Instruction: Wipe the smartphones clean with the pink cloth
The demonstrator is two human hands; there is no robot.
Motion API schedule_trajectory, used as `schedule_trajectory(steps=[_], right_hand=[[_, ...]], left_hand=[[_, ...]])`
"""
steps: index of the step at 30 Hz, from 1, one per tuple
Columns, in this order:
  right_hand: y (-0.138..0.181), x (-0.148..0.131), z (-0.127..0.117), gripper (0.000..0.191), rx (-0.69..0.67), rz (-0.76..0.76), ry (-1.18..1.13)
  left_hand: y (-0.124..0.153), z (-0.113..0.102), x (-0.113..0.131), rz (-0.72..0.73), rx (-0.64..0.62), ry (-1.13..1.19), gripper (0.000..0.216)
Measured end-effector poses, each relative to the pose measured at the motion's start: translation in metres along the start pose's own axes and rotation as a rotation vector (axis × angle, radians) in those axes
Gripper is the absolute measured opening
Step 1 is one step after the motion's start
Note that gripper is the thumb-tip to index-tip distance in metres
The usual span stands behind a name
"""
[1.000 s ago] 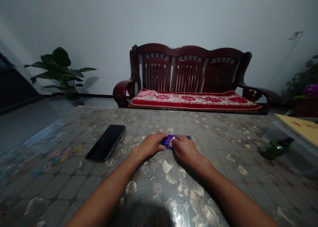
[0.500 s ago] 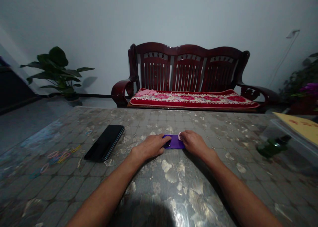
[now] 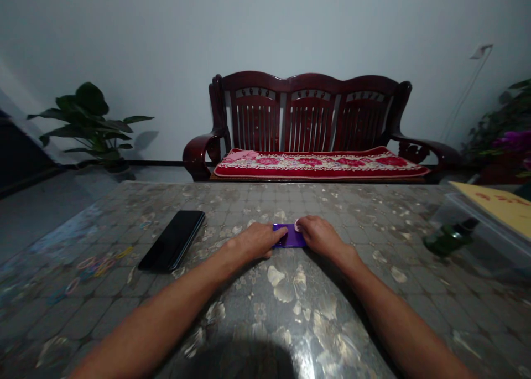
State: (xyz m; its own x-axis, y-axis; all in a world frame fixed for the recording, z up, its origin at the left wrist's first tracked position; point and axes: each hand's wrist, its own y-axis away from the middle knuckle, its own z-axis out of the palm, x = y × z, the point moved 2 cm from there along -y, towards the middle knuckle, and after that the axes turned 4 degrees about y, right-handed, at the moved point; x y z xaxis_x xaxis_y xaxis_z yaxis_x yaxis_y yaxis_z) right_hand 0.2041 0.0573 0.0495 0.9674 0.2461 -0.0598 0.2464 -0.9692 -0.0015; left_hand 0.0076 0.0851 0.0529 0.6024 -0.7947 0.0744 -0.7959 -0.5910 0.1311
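Note:
A flat purple case-like object (image 3: 290,236) lies on the patterned table (image 3: 265,301) in front of me. My left hand (image 3: 256,239) rests on its left end with the fingers curled down over it. My right hand (image 3: 318,234) covers its right end, and a small pale pink piece (image 3: 297,223) shows pinched at the fingertips. Most of the purple object's right half is hidden under that hand.
A black phone (image 3: 173,247) lies to the left, with several coloured rubber bands (image 3: 97,264) farther left. A green bottle (image 3: 447,240) and a clear box with a yellow sheet (image 3: 492,203) stand at right. Beyond the table are a wooden bench (image 3: 309,127) and plants.
My right hand slid from the middle of the purple object to its right end, uncovering more of its surface. The left hand stayed at the left end. The view tilted slightly.

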Motion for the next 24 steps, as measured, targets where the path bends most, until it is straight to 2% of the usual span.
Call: schedule_trajectory(steps=[4, 14, 24], right_hand=[[0.000, 0.002, 0.001, 0.028, 0.000, 0.014, -0.015], [-0.002, 0.003, 0.001, 0.030, -0.005, 0.042, -0.023], [-0.004, 0.012, 0.003, 0.031, 0.024, 0.065, -0.086]], left_hand=[[-0.004, -0.002, 0.002, 0.038, -0.035, -0.087, 0.057], [-0.007, -0.001, -0.004, 0.072, -0.061, -0.160, 0.063], [-0.010, -0.005, -0.010, 0.054, -0.056, -0.134, 0.046]])
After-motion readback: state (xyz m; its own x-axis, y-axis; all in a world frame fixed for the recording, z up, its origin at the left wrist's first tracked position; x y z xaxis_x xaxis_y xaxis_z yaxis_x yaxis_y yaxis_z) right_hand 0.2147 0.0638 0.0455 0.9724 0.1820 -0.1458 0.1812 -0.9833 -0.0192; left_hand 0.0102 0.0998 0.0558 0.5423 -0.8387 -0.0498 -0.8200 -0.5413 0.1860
